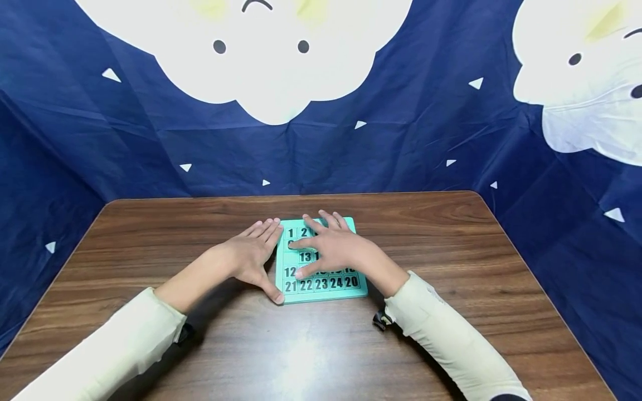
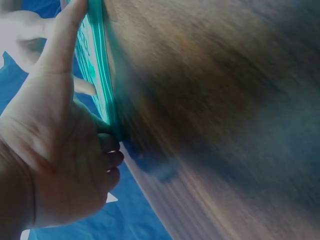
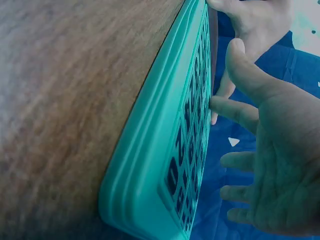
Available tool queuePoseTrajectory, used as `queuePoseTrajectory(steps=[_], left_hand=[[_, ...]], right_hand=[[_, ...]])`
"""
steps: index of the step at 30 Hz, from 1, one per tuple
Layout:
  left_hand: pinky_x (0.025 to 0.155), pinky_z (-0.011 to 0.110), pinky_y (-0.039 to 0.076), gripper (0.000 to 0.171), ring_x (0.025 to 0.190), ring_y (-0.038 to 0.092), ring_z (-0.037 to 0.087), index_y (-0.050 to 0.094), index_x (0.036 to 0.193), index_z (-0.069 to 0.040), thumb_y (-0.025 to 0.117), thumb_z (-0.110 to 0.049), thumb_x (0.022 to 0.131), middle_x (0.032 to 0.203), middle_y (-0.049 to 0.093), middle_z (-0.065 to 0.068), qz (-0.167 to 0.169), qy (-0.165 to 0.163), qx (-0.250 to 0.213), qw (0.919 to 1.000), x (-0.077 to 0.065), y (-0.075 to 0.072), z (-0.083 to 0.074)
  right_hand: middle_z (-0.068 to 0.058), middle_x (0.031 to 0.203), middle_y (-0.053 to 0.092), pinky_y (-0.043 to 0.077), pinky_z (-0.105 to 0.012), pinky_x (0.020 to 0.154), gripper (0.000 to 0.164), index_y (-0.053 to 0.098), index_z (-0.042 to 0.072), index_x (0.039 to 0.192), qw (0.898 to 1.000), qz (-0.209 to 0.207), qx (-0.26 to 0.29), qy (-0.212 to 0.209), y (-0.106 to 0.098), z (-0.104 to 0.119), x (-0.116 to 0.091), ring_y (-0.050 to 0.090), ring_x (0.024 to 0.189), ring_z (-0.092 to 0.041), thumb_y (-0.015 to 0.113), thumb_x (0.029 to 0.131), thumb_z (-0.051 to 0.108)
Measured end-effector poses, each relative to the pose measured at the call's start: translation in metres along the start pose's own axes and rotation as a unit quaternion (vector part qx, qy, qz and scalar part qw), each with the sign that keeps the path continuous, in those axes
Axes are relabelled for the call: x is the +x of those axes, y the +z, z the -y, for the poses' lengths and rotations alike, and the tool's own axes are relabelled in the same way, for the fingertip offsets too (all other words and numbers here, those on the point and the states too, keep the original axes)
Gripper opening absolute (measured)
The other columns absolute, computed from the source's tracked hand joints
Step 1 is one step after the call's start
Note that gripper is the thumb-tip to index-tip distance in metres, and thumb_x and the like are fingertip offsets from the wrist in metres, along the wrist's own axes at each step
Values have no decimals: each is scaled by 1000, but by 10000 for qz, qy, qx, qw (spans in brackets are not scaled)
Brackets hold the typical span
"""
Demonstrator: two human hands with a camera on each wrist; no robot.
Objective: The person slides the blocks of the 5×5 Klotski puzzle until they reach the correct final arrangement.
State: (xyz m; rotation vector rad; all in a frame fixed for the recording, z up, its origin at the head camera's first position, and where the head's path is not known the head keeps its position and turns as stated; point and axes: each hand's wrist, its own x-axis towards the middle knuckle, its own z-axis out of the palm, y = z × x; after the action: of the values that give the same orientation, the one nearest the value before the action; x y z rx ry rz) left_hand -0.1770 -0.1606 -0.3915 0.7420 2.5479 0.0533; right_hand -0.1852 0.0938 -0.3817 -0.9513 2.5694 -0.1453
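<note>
A teal sliding number puzzle lies flat on the table, with black numbers on its tiles. Along its left side my left hand rests, fingers straight at the upper left corner and thumb at the lower left corner. Over the tiles spreads my right hand, its index fingertip on a tile in the second row and its thumb above the left columns. Several tiles are hidden beneath it. A blank slot shows left of the 13. In the right wrist view, the right hand's other fingers stay off the puzzle's face.
The brown wooden table runs on around the puzzle. Behind it and at both sides hangs a dark blue cloth with white clouds and small triangles. Both forearms wear pale sleeves, with a dark strap near the right cuff.
</note>
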Motion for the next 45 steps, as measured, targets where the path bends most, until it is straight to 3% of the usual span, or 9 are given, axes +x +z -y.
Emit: queuePoseTrajectory(steps=[5,14,20,30,45], left_hand=[[148,59,6,170,179,5,45,6,179,6,85,-95,68,189,1,28,-57,-53,48,10000,-2,-2,-1],[148,58,7,172,178,6,45,7,178,8,86,-95,65,188,2,30,-135,-71,233,9996,-3,-4,-6],[149,56,7,172,178,8,44,9,178,9,85,-96,65,188,5,31,32,-191,562,9982,-1,-10,-13],[149,54,4,171,179,5,42,6,178,8,88,-92,67,188,1,29,374,-412,629,9965,3,-18,-19],[149,54,3,171,179,3,43,3,178,8,88,-92,68,188,-2,30,406,-410,432,9974,3,-15,-16]], right_hand=[[-7,193,7,0,-72,144,82,49,44,171,9995,-139,273,-67,-3,-8,-9,-1,179,-46,67,100,79],[-18,190,16,4,-81,140,73,69,32,157,9967,-665,389,235,-2,-51,-76,6,176,-54,77,97,72],[-20,189,22,9,-86,136,70,72,32,154,9956,-675,541,364,9,-67,-102,10,174,-57,81,95,69],[-22,187,26,13,-86,135,73,69,32,157,9946,-803,573,326,20,-70,-107,16,173,-58,82,94,68],[-21,188,25,13,-86,136,76,64,36,162,9951,-652,704,233,28,-66,-99,16,173,-58,79,96,71]])
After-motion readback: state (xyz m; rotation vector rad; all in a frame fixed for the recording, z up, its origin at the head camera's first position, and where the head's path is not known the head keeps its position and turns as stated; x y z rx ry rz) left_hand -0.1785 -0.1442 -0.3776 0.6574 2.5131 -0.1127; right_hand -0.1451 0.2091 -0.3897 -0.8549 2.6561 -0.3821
